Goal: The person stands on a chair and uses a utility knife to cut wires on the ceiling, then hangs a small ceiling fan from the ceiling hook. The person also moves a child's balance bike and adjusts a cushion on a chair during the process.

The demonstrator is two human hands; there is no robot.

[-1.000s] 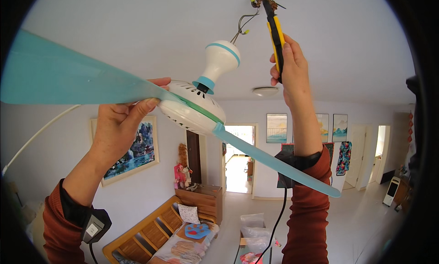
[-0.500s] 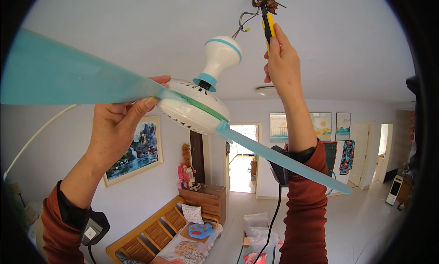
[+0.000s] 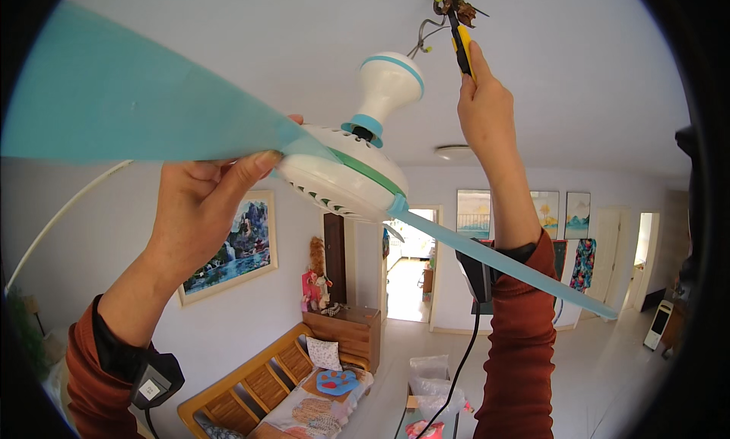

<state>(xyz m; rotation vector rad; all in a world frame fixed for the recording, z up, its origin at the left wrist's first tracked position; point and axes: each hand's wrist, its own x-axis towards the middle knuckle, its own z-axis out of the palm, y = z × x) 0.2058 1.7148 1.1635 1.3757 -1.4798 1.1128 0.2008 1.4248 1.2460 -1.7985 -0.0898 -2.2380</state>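
Observation:
My left hand (image 3: 201, 203) is closed around the root of a turquoise blade (image 3: 144, 101) on a small white ceiling fan (image 3: 342, 177), thumb below and a fingertip showing above. The fan tilts in the air, with another blade (image 3: 502, 264) slanting down to the right in front of my right forearm. Above its motor is a white, bell-shaped canopy (image 3: 388, 78), from which wires (image 3: 422, 40) run up to the ceiling fixture. My right hand (image 3: 487, 108) grips yellow-and-black pliers (image 3: 461, 47), raised to the rusty ceiling hook (image 3: 454, 6). The jaws' exact contact is hard to make out.
Below stand a wooden sofa (image 3: 236, 386) with cushions, a wooden cabinet (image 3: 346, 336) with dolls, and a low table (image 3: 399, 424) bearing plastic bags. A framed painting (image 3: 236, 249) hangs at left. A black cable (image 3: 460, 363) dangles beside my right arm.
The fan and my left hand have shifted rightward, the canopy slightly upward too. My right hand with the pliers also sits farther right. The background has moved a little the same way.

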